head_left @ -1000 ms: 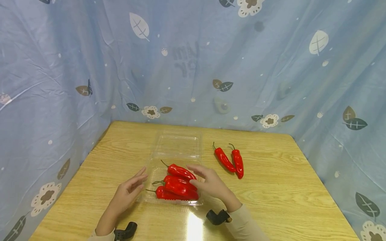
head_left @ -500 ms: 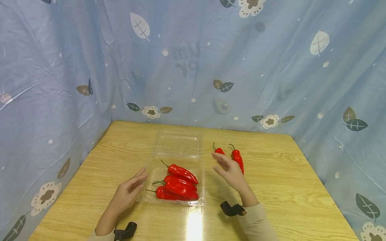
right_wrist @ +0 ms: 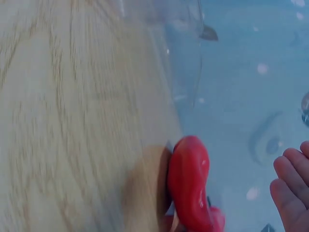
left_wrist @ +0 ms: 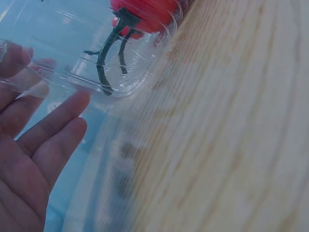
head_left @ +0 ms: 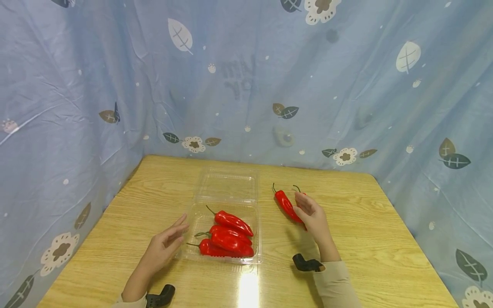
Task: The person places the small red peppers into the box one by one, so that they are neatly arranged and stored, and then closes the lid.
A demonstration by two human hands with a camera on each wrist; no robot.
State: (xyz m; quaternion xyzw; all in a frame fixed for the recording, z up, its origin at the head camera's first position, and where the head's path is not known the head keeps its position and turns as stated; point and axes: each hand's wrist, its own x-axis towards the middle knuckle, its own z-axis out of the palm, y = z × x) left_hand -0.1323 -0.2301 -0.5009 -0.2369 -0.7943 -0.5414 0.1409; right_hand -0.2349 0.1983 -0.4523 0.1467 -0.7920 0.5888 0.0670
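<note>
In the head view, a clear plastic clamshell box (head_left: 200, 219) lies with several red peppers (head_left: 232, 222) in its near half. My left hand (head_left: 163, 247) stays at the box's left side, fingers extended; in the left wrist view its fingertips are right at the clear wall, near the green stems (left_wrist: 108, 53). Two more peppers lie right of the box. One, a long red pepper (head_left: 286, 206), shows mostly uncovered. My right hand (head_left: 316, 220) is over the other, hiding all but its stem (head_left: 296, 188); its fingers look loosely bent, with nothing visibly gripped.
The box's clear lid (head_left: 230, 187) is folded back flat toward the rear of the wooden table (head_left: 369, 231). A blue patterned curtain (head_left: 231, 85) hangs behind and at both sides. Each wrist carries a black mount (head_left: 306, 262).
My right hand has moved from the peppers in the box rightward across the table to the two loose peppers. My left hand has held its place by the box.
</note>
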